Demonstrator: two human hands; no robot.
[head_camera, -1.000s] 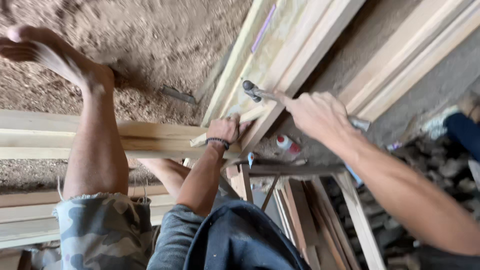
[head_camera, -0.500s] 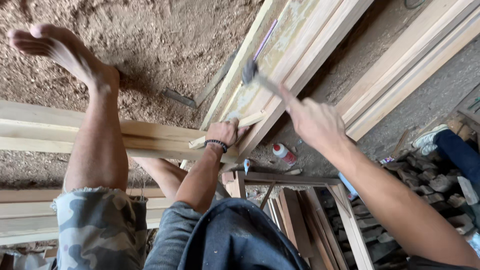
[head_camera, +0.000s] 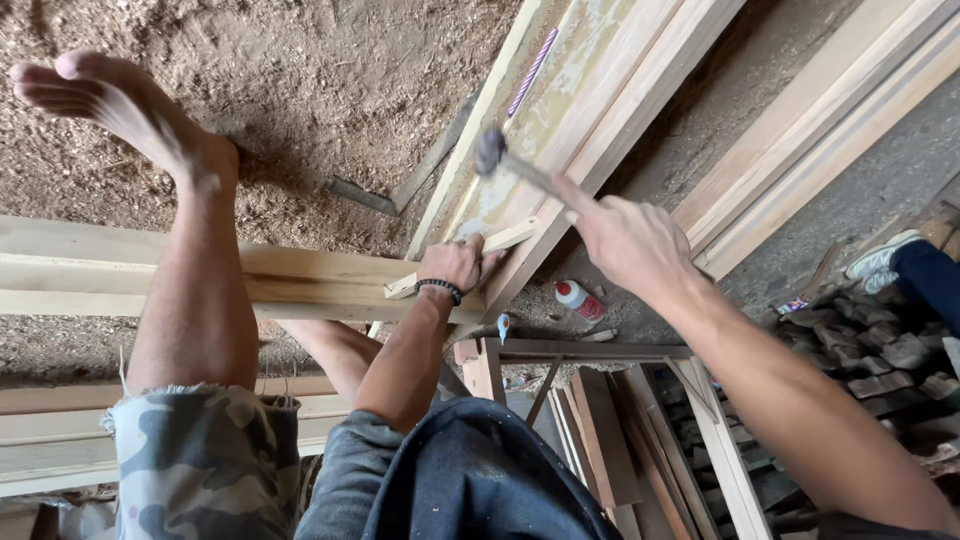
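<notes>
We've got the right hand (head_camera: 625, 240) clamped on the raised hammer (head_camera: 492, 152), up-right of the small wood strip (head_camera: 470, 255) pinned by our closed left hand (head_camera: 455, 265) at the frame corner (head_camera: 440, 290), strip's long axis running up-right.

Left hand (head_camera: 455, 262) pressed on thin wood strip (head_camera: 462, 260), at corner where horizontal beam (head_camera: 150, 275) meets slanted frame (head_camera: 590, 100). Hammer (head_camera: 510, 165) held in right hand (head_camera: 625, 240), raised above frame, right of left hand. Bare foot (head_camera: 120, 110) propped beyond beam, on sawdust ground (head_camera: 330, 80). Small bottle (head_camera: 580, 298) lying below right hand. Stacked timber (head_camera: 830, 130) at far right.
</notes>
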